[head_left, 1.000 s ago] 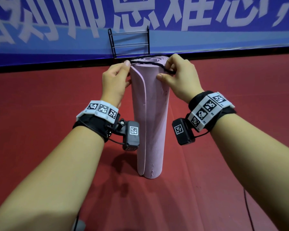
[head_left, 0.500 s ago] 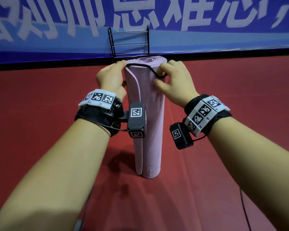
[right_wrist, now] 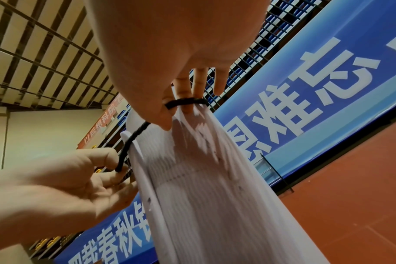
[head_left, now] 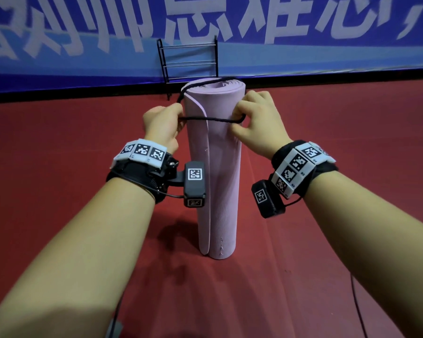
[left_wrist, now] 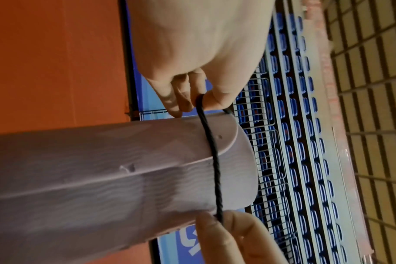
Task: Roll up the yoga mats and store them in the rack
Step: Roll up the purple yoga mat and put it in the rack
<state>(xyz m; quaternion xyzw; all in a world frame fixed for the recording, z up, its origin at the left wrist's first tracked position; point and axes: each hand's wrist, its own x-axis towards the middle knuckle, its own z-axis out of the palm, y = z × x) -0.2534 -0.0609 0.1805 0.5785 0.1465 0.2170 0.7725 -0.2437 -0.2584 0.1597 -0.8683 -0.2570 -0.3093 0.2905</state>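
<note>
Mat (head_left: 215, 167) stands on end on the red floor (head_left: 59, 167), long axis straight up, dead centre between both hands, neither one really nearer. Left hand (head_left: 161, 125) and right hand (head_left: 257, 120) each pinch the black cord (head_left: 210, 119) that loops round the roll near its top. My guess: the loop needs working further down. Rack (head_left: 188, 62) sits right behind against the blue banner (head_left: 327, 45). White Chinese characters on the banner, cropped; I can make out 难忘 and 春秋.
</note>
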